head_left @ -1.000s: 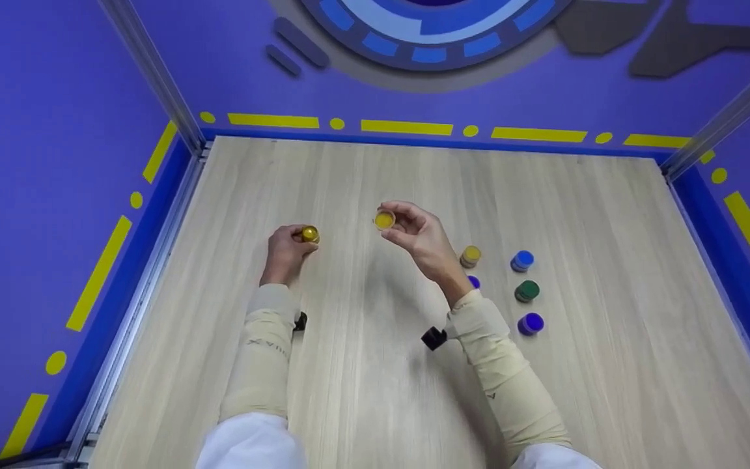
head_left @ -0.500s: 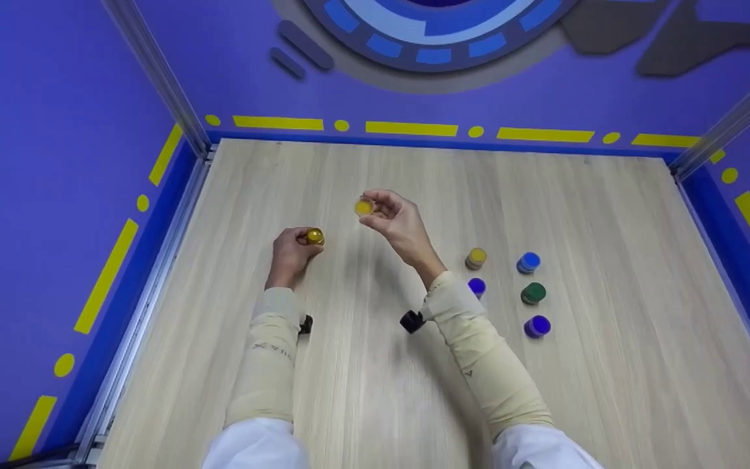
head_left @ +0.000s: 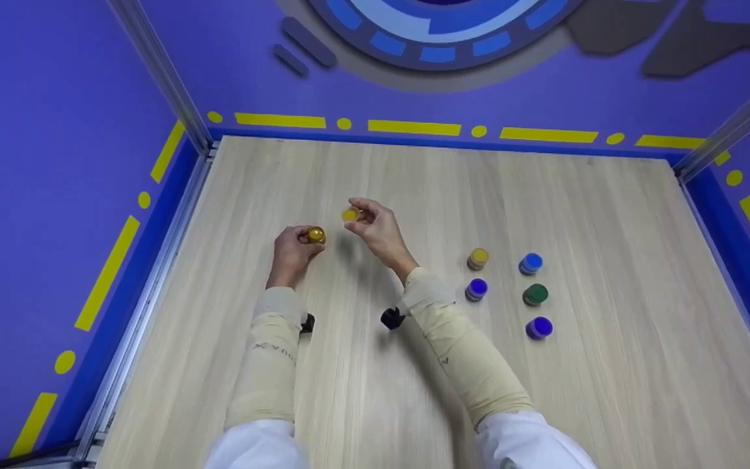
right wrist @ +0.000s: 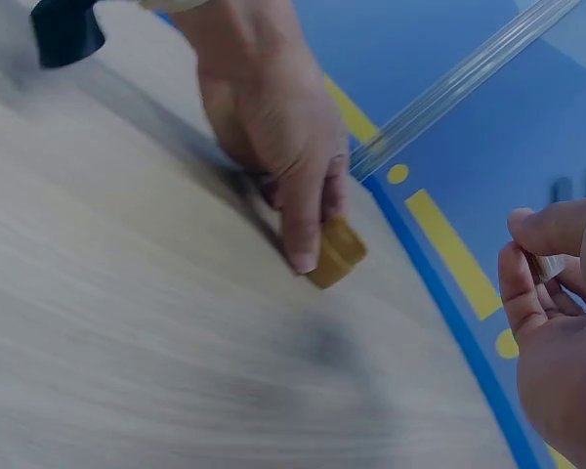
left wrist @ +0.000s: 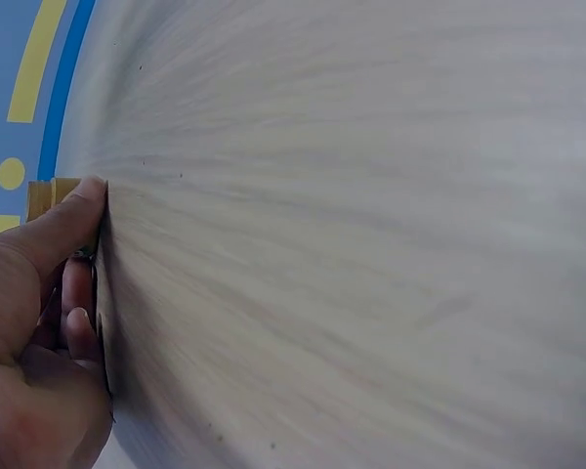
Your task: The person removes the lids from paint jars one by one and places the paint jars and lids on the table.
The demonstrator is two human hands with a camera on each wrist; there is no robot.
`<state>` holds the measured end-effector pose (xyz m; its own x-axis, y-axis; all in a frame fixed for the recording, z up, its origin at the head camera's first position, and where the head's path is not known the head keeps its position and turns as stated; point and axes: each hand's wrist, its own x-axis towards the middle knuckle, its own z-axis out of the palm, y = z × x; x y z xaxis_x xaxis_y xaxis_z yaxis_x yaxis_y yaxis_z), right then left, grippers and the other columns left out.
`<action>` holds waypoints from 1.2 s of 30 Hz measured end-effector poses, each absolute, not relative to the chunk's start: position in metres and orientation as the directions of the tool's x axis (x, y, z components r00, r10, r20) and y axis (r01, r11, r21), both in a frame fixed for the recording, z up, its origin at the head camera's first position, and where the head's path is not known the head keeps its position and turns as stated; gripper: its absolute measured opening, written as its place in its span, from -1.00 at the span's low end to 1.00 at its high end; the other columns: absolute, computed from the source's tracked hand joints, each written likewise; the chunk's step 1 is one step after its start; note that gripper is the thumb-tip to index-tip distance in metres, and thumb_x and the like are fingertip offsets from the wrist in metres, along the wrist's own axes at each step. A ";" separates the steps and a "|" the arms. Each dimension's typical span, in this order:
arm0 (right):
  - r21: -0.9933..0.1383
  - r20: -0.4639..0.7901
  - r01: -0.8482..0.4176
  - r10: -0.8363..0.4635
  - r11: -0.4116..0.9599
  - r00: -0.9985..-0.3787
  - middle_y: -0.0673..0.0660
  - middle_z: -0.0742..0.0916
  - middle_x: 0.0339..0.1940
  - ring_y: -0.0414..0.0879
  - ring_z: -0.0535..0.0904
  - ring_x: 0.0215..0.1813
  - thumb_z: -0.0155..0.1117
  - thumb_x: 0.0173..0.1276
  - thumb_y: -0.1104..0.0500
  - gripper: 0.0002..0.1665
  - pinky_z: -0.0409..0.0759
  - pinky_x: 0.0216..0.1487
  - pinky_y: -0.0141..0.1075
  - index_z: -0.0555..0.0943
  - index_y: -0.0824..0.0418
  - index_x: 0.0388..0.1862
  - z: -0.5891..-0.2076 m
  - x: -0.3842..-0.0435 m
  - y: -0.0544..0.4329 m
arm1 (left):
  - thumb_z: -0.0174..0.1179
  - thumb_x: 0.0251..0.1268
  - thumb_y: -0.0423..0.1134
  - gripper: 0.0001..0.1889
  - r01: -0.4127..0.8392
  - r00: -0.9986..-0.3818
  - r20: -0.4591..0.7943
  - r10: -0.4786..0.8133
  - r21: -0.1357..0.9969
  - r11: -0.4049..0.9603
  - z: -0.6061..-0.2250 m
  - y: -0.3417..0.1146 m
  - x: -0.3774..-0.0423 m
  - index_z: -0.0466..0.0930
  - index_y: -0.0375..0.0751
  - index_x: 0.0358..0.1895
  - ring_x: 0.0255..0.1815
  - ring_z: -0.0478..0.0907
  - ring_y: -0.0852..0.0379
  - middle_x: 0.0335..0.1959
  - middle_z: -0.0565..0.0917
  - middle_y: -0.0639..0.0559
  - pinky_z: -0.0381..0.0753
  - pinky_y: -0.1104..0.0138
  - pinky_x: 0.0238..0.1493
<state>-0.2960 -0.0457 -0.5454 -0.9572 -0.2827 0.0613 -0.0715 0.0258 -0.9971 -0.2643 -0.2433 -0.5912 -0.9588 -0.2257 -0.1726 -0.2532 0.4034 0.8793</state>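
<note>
My left hand [head_left: 291,253] grips a small open paint jar [head_left: 316,234] of glossy yellow paint, upright on the wooden table, left of the middle. In the left wrist view, the thumb lies along the jar's [left wrist: 41,198] side. Up and to the right of it, my right hand [head_left: 380,233] pinches a round lid [head_left: 349,215] between thumb and fingertips, its yellowish face turned to the head camera. A short gap separates lid and jar. The right wrist view shows the lid [right wrist: 545,266] edge-on, raised above the table, partly hidden by fingers.
On the right stand several capped paint jars: yellow [head_left: 478,258], blue [head_left: 530,263], green [head_left: 535,294] and two purple ones, one nearer the middle [head_left: 476,289], the other in front [head_left: 539,327]. Blue walls border the table [head_left: 609,391] at back and sides.
My right hand has moved left with the lid, closer to the jar, first away from me and then slightly back. The left hand has kept the jar in place.
</note>
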 end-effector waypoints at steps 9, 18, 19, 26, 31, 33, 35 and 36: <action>-0.982 0.006 -0.061 -0.296 0.178 -0.955 0.27 0.70 0.04 -0.03 0.61 0.01 0.36 0.29 0.54 -0.50 0.59 0.02 -0.36 0.59 0.49 0.23 -0.572 -0.301 -0.060 | 0.44 0.23 -0.46 -0.60 -0.235 -0.964 -0.155 -0.216 0.875 0.422 -0.592 -0.240 -0.266 0.65 -0.40 0.15 0.00 0.50 -0.01 0.01 0.54 -0.20 0.52 0.21 0.08; -0.914 -0.014 -0.095 -0.264 0.395 -0.965 0.20 0.71 -0.05 -0.05 0.59 -0.04 0.46 0.27 0.42 -0.60 0.59 0.02 -0.26 0.66 0.38 0.10 -0.594 -0.302 -0.073 | 0.41 0.24 -0.49 -0.59 -0.235 -0.963 -0.158 -0.218 0.889 0.393 -0.593 -0.243 -0.267 0.65 -0.37 0.18 0.06 0.52 -0.01 0.07 0.55 -0.20 0.56 0.21 0.13; -0.900 -0.009 -0.109 -0.268 0.421 -0.963 0.20 0.70 -0.05 -0.04 0.59 -0.03 0.47 0.26 0.41 -0.60 0.59 0.04 -0.25 0.66 0.38 0.09 -0.596 -0.301 -0.075 | 0.41 0.25 -0.49 -0.59 -0.237 -0.962 -0.160 -0.219 0.890 0.390 -0.594 -0.243 -0.266 0.65 -0.37 0.18 0.06 0.52 -0.01 0.07 0.55 -0.20 0.55 0.21 0.12; -0.784 0.040 -0.238 -0.336 0.573 -0.941 0.22 0.68 -0.06 0.03 0.60 0.00 0.54 0.22 0.37 -0.62 0.59 0.09 -0.17 0.67 0.39 0.02 -0.602 -0.300 -0.081 | 0.39 0.26 -0.50 -0.58 -0.238 -0.963 -0.163 -0.216 0.889 0.391 -0.597 -0.246 -0.262 0.63 -0.39 0.19 0.03 0.50 0.00 0.06 0.53 -0.20 0.54 0.22 0.10; -0.761 0.045 -0.273 -0.372 0.588 -0.927 0.23 0.68 -0.04 0.04 0.60 0.01 0.53 0.25 0.33 -0.61 0.59 0.09 -0.16 0.67 0.40 0.04 -0.601 -0.302 -0.082 | 0.38 0.25 -0.51 -0.59 -0.236 -0.962 -0.156 -0.223 0.886 0.400 -0.595 -0.248 -0.262 0.63 -0.40 0.18 0.02 0.48 0.00 0.05 0.53 -0.20 0.51 0.22 0.08; -0.759 0.046 -0.276 -0.374 0.589 -0.926 0.24 0.68 -0.03 0.04 0.60 0.03 0.53 0.26 0.33 -0.60 0.59 0.11 -0.16 0.66 0.40 0.06 -0.602 -0.302 -0.081 | 0.38 0.26 -0.51 -0.59 -0.234 -0.963 -0.153 -0.220 0.881 0.410 -0.595 -0.247 -0.263 0.63 -0.41 0.18 0.02 0.48 0.00 0.05 0.53 -0.20 0.51 0.22 0.09; -0.756 0.049 -0.279 -0.374 0.592 -0.926 0.24 0.68 -0.01 0.04 0.60 0.05 0.52 0.27 0.32 -0.58 0.57 0.14 -0.15 0.65 0.40 0.08 -0.602 -0.301 -0.079 | 0.38 0.26 -0.51 -0.59 -0.229 -0.966 -0.151 -0.212 0.878 0.420 -0.594 -0.245 -0.264 0.63 -0.41 0.19 0.03 0.48 -0.01 0.05 0.53 -0.21 0.51 0.21 0.10; -0.755 0.055 -0.283 -0.372 0.591 -0.927 0.24 0.68 -0.01 0.05 0.59 0.05 0.52 0.27 0.33 -0.58 0.57 0.15 -0.14 0.65 0.40 0.09 -0.602 -0.301 -0.078 | 0.38 0.26 -0.50 -0.59 -0.231 -0.966 -0.153 -0.211 0.878 0.419 -0.594 -0.244 -0.265 0.63 -0.41 0.19 0.03 0.48 -0.01 0.05 0.53 -0.21 0.52 0.21 0.10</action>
